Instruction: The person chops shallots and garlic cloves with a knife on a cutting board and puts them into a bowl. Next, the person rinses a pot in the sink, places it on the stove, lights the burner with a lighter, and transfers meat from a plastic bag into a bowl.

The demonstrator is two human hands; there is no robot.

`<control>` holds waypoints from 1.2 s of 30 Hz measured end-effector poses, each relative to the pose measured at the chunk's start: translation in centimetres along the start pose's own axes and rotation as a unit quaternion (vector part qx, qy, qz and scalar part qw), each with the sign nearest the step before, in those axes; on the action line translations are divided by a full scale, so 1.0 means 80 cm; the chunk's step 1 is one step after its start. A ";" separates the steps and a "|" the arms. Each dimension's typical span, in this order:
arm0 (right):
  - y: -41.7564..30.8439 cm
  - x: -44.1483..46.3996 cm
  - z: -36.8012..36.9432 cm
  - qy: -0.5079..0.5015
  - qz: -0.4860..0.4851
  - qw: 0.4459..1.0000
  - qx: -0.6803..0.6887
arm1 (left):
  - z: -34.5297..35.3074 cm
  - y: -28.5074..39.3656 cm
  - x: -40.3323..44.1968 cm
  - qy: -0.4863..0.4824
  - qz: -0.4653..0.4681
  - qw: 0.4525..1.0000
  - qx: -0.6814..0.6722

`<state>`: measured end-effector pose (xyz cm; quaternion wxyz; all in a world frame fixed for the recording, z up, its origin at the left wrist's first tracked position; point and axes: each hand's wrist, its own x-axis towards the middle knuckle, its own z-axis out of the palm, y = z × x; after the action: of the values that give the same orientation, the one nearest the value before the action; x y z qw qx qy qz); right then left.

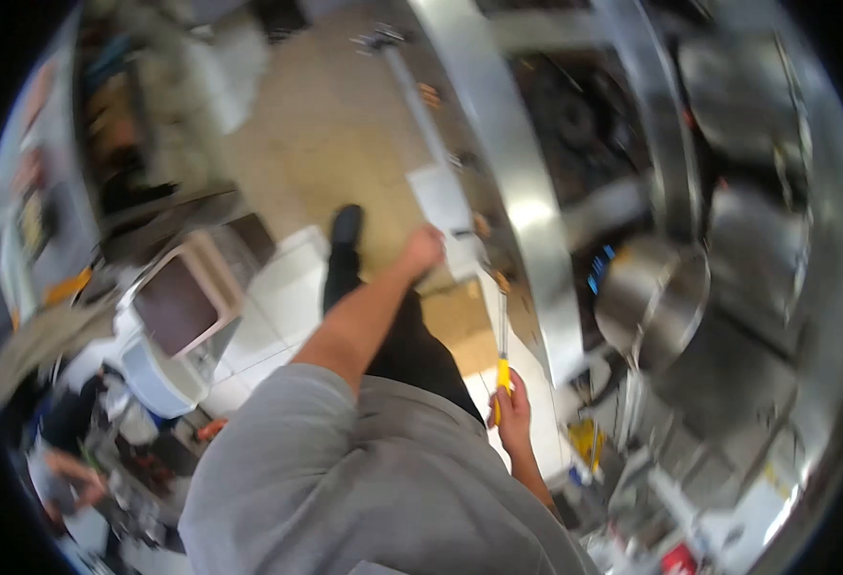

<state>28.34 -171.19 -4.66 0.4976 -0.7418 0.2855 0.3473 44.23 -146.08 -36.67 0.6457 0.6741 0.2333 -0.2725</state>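
Observation:
My right hand (512, 414) grips the yellow handle of a knife (504, 374), its long narrow metal blade pointing forward, away from my body. Out in front of me is my left hand (424, 249), its fingers curled in and blurred. Whether anything small is inside that fist cannot be seen. Just beyond it, a white sheet or cloth (443, 216) hangs by the stove rail, with a small gap between in this view.
A metal stove front (527, 206) runs along my right, with a large steel pot (651, 299) on top. On the left stand a bin with a beige rim (206, 273) and a pale container (164, 374). Another person (67, 470) is at lower left. Brown floor lies ahead.

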 end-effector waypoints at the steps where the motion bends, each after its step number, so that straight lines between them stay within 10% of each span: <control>1: -0.015 0.011 0.005 -0.026 -0.030 0.999 -0.025 | -0.024 0.011 -0.044 0.005 -0.121 0.992 -0.046; 3: -0.049 0.036 0.025 -0.070 -0.085 0.991 -0.071 | -0.073 -0.026 -0.104 0.023 -0.127 0.983 0.133; 4: -0.056 0.055 0.032 -0.087 -0.109 0.986 -0.093 | -0.096 -0.094 -0.115 -0.032 0.094 0.849 0.519; 6: -0.096 0.094 0.060 -0.157 -0.142 0.967 -0.139 | -0.152 -0.096 -0.212 0.175 0.036 0.912 0.370; 10: -0.161 0.157 0.146 -0.222 -0.293 0.887 -0.281 | -0.269 -0.102 -0.369 0.164 -0.136 0.952 0.221; 12: -0.233 0.135 0.220 -0.207 -0.494 0.747 -0.393 | -0.295 -0.167 -0.423 0.212 -0.120 0.949 0.201; 22: -0.421 0.028 0.657 -0.256 -0.659 0.568 -0.421 | -0.287 -0.340 -0.595 0.170 -0.168 0.916 0.321; 29: -0.481 -0.031 0.872 -0.313 -0.708 0.453 -0.444 | -0.289 -0.326 -0.616 0.376 -0.211 0.899 0.080; 31: -0.492 -0.040 0.918 -0.351 -0.719 0.423 -0.425 | -0.290 -0.276 -0.619 0.487 -0.282 0.732 -0.383; 36: -0.583 -0.028 1.095 -0.312 -0.708 0.547 -0.319 | -0.237 -0.213 -0.603 0.543 -0.283 0.651 -0.449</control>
<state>42.62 -73.06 -0.74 0.3711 -0.6585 -0.6350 0.1597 -1.71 -124.35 -16.71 0.5192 0.2306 0.8155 0.1103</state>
